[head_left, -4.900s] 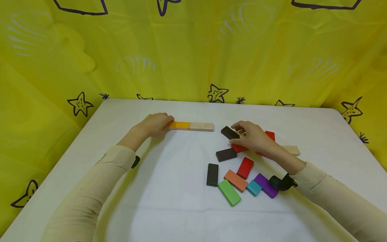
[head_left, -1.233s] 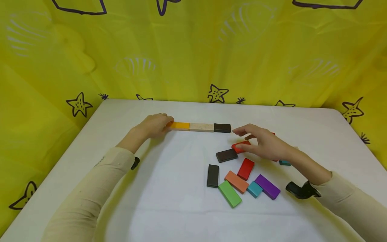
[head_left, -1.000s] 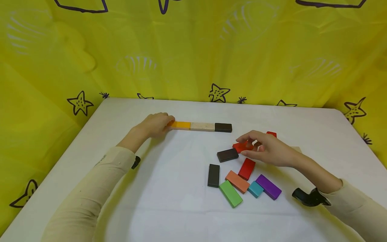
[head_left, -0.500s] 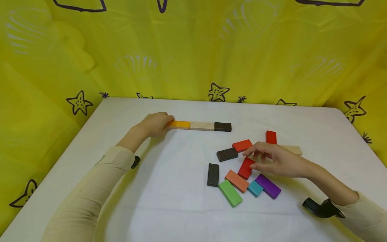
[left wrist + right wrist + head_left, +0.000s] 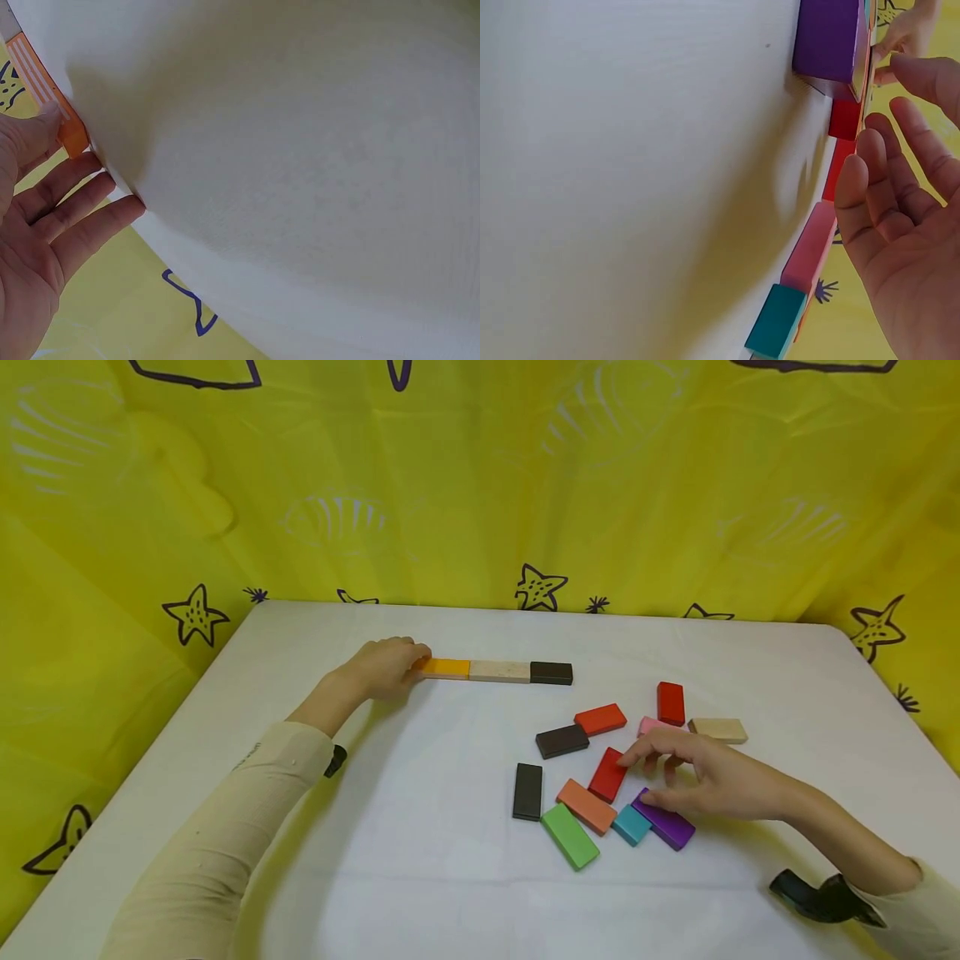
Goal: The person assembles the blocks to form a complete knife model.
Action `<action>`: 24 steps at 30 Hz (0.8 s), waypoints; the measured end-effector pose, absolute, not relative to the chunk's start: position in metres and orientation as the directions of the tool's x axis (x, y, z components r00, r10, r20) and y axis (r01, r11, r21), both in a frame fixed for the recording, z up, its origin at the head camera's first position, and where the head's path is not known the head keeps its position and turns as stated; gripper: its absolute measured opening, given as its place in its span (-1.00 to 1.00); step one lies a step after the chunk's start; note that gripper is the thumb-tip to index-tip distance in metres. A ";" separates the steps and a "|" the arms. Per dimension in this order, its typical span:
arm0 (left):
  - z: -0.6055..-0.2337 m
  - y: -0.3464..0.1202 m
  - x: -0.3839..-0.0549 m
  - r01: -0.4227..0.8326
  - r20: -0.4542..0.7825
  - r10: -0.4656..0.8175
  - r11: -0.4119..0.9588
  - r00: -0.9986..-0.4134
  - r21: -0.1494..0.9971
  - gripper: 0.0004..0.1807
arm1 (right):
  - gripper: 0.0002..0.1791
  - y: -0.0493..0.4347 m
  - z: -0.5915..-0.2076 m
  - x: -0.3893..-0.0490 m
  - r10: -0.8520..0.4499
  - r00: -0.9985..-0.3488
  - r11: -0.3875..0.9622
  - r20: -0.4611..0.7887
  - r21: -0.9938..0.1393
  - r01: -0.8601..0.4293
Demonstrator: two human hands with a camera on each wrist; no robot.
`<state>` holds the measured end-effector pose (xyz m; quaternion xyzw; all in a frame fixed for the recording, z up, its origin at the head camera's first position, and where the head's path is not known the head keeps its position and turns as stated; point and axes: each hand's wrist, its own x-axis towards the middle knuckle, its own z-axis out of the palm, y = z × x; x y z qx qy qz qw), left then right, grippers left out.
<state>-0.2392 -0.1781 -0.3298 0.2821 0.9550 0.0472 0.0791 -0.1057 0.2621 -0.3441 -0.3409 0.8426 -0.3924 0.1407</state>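
At the row's left end, my left hand pinches an orange block between thumb and index finger; its other fingers reach to the table in the left wrist view. A plain wooden block and a dark brown block continue that row, end to end. My right hand hovers, fingers loosely bent and holding nothing, above a red block and a purple block. A pink block is partly covered by this hand. In the right wrist view a teal block lies beyond the pink one.
Loose blocks lie around the right hand: red, dark brown, black, salmon, green, blue. Farther back are another red block and a plain wooden block. A yellow curtain backs the white table.
A dark brown block from the loose group has joined the row's right end. My right hand has since moved back toward the near right, over the red and purple blocks. The left hand stays put.
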 end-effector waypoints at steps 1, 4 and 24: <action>-0.330 -0.178 -0.239 0.531 -0.125 0.546 0.837 -0.829 0.135 -0.67 | -0.62 0.263 -0.344 -0.105 -0.687 -0.726 0.462 0.023 -0.757 -0.461; -0.330 -0.178 -0.240 0.529 -0.127 0.545 0.837 -0.829 0.137 -0.67 | -0.63 0.267 -0.344 -0.100 -0.695 -0.719 0.469 0.007 -0.753 -0.461; -0.330 -0.177 -0.241 0.520 -0.143 0.535 0.844 -0.833 0.132 -0.67 | -0.45 0.285 -0.353 -0.074 -0.685 -0.728 0.492 -0.022 -0.752 -0.440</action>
